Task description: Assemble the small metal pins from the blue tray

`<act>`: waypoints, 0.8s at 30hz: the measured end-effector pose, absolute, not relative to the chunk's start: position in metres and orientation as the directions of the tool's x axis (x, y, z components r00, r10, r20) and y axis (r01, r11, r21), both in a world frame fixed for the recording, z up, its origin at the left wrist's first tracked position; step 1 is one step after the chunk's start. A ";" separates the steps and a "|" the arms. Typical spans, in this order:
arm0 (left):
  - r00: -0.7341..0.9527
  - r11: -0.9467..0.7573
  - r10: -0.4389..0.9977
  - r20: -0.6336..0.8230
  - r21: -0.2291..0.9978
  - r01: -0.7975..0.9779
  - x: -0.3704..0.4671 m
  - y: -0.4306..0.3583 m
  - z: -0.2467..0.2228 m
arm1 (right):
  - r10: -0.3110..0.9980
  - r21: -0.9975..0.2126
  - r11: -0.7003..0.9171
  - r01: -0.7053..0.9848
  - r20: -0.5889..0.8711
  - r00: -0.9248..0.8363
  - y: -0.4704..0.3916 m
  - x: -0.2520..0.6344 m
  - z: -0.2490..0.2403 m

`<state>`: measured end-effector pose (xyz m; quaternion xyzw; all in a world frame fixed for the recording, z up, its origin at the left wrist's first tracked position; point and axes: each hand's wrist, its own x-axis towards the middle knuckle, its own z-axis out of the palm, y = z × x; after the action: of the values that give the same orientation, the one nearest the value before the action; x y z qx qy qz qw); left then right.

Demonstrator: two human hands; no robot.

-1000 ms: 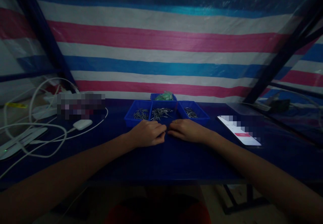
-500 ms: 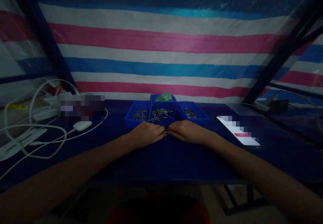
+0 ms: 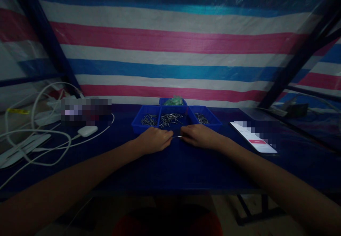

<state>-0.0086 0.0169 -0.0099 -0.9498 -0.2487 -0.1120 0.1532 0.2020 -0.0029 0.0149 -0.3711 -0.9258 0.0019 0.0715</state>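
Between my hands, just in front of the blue bins, a thin metal rod (image 3: 176,136) lies roughly level. My left hand (image 3: 156,139) is closed on its left end, and my right hand (image 3: 198,136) pinches its right end. Small metal pieces (image 3: 149,120) fill part of the left blue bin (image 3: 137,120). More metal pieces (image 3: 169,119) lie in the middle bin, and others (image 3: 201,118) in the right bin (image 3: 214,120). Behind them, a bin holds a green plastic bag (image 3: 174,101).
A lit phone (image 3: 255,138) lies right of my hands on the blue table (image 3: 170,168). White cables (image 3: 53,163) and a white adapter (image 3: 87,131) are at the left. A striped sheet (image 3: 170,44) hangs behind, between blue frame posts.
My hands have moved slightly apart, my right hand shifting a little to the right. More of the thin rod now shows between them.
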 end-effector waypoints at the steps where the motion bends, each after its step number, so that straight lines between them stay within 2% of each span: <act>1: 0.851 -0.830 0.436 0.292 -0.235 0.505 -0.009 0.017 -0.010 | 0.688 -0.062 0.724 0.687 0.129 -0.714 -0.003 0.202 0.015; 18: 0.831 -0.809 0.478 0.285 -0.227 0.543 -0.008 0.015 -0.008 | 0.669 -0.061 0.741 0.668 0.150 -0.728 -0.002 0.201 0.014; 24: 0.827 -0.789 0.479 0.292 -0.270 0.552 -0.009 0.017 -0.010 | 0.663 -0.022 0.743 0.669 0.160 -0.731 -0.002 0.201 0.015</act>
<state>-0.0086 0.0165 -0.0101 -0.9399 -0.2744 -0.1047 0.1740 0.2011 -0.0017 0.0147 -0.3579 -0.9302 -0.0186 0.0789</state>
